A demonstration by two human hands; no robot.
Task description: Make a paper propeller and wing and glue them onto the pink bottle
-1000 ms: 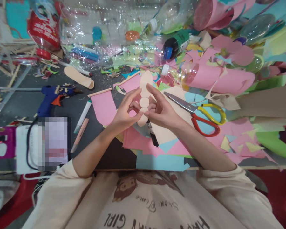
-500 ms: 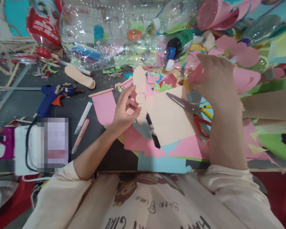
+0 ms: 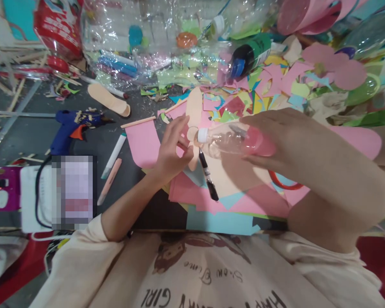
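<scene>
My left hand [image 3: 175, 149] pinches the edge of a beige paper propeller shape [image 3: 194, 102], which stretches up and down with a round piece at its middle. In my right hand [image 3: 272, 132] is a small clear plastic bottle [image 3: 226, 139] with a pink base, lying sideways. Its white cap [image 3: 202, 135] points left, right beside the round piece. Below the cap, a black marker [image 3: 208, 174] rests on beige paper [image 3: 237, 171]. The bottle and my right hand cover most of the scissors [image 3: 287, 182]; part of a red handle shows.
At left are a blue glue gun [image 3: 62, 130], a phone [image 3: 78, 192], two pens and a beige paper strip [image 3: 107, 99]. Paper scraps [image 3: 234, 105], a green-labelled bottle [image 3: 252, 55] and clear plastic packaging [image 3: 131, 25] lie behind. Pink sheets [image 3: 186, 190] lie under the beige paper.
My right hand has come from the scraps at upper right toward the middle, bringing the small bottle with its cap up to the propeller shape. My left hand keeps its pinch.
</scene>
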